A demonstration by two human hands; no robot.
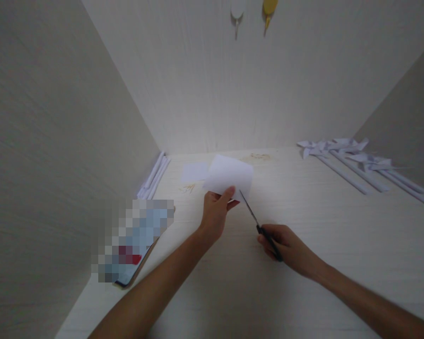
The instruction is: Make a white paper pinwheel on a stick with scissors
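A white square of paper (229, 172) is pinched in my left hand (215, 212), the thumb on top and the fingers beneath. In my right hand (281, 245) is a pair of black-handled scissors (250, 209), its fingers closed round the handles. The blades point up and left, and their tip lies at the paper's lower right edge, close to my left thumb. Whether the blades have cut into the sheet, I cannot tell. Partly behind the held sheet, another flat piece of paper (193, 172) lies on the white table (233, 282).
Several paper pinwheels (346, 157) with rolled-paper sticks lie at the right. At the left wall are rolled paper tubes (153, 176). A phone (137, 263), partly blurred out, leans nearer to me. Small brownish marks (188, 189) show on the tabletop. Two hooks (268, 12) hang on the back wall.
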